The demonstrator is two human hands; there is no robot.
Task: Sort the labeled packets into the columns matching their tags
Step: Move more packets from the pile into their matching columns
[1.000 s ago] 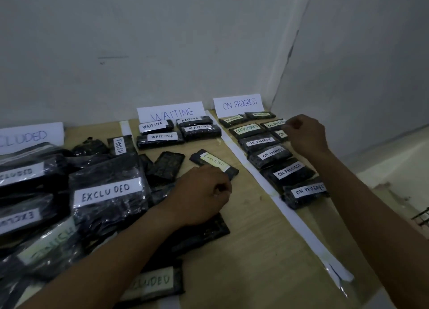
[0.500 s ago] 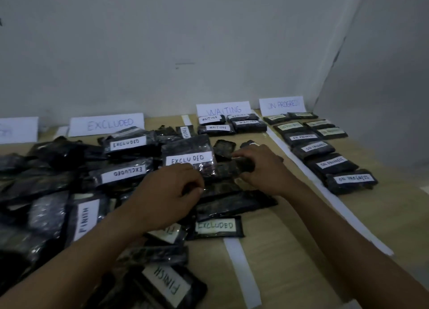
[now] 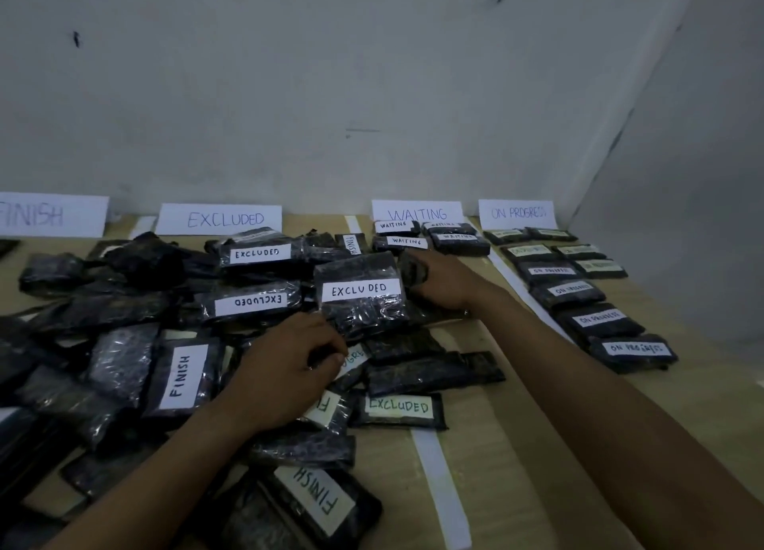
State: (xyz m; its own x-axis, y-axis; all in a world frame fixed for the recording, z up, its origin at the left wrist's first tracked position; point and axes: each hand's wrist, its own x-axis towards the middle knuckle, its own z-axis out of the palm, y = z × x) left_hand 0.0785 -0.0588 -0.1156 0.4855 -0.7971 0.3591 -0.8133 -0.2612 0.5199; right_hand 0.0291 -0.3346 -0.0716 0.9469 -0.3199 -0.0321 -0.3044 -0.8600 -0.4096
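Pale walls [image 3: 372, 74] meet in a corner behind the wooden tabletop [image 3: 496, 446]. At centre frame the right hand [image 3: 444, 285] wraps its fingers round a dark packet [image 3: 411, 269], label hidden, just below the WAITING card [image 3: 417, 213]. Lower centre, the left hand [image 3: 285, 369] curls onto a half-covered packet [image 3: 353, 361] showing only "GRE". With that tag unseen, a wrong column is the likely slip; the glossy heap [image 3: 124, 342] may also slide across the white tape strip [image 3: 438, 479]. Bare wood lies lower right; the ON PROGRESS column [image 3: 595, 320] sits near the table's right edge.
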